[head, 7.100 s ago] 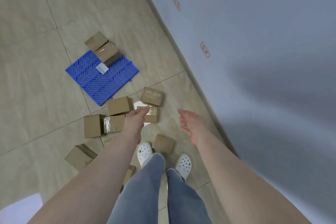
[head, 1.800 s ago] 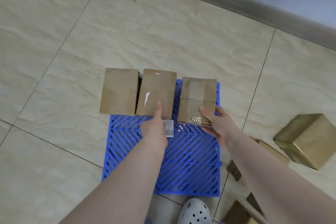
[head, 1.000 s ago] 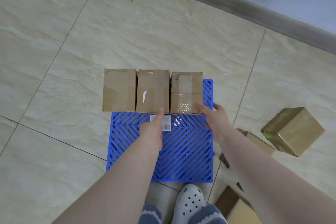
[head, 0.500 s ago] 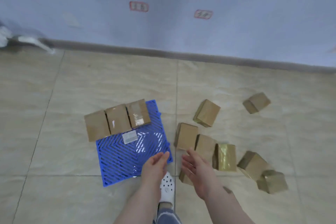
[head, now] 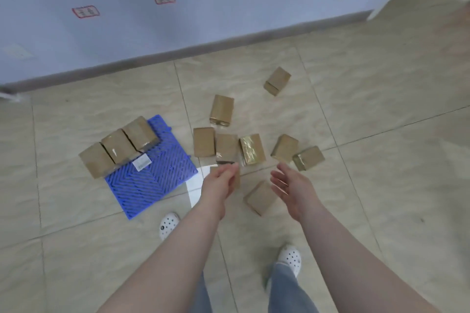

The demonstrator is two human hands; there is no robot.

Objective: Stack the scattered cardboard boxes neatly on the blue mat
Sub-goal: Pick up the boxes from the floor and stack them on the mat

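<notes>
three cardboard boxes (head: 119, 149) sit in a row along the far edge of the blue mat (head: 150, 180); about eight boxes (head: 226, 146) lie scattered on the floor (head: 356, 160), beneath left hand (head: 220, 181) and right hand (head: 292, 184), fingers open, empty.

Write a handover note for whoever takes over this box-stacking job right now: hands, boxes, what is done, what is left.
Left hand: empty, fingers loosely curled, above the loose boxes.
Right hand: empty, open.
Blue mat: a row of three boxes sits along its far edge; the left one overhangs onto the floor. A white label lies on the mat beside them.
Loose boxes: at least eight on the tiles right of the mat, the farthest box nearer the wall, the nearest box between the hands.
Done: first row laid.
Left: carry over every loose box, stack neatly, square up the overhang.
</notes>
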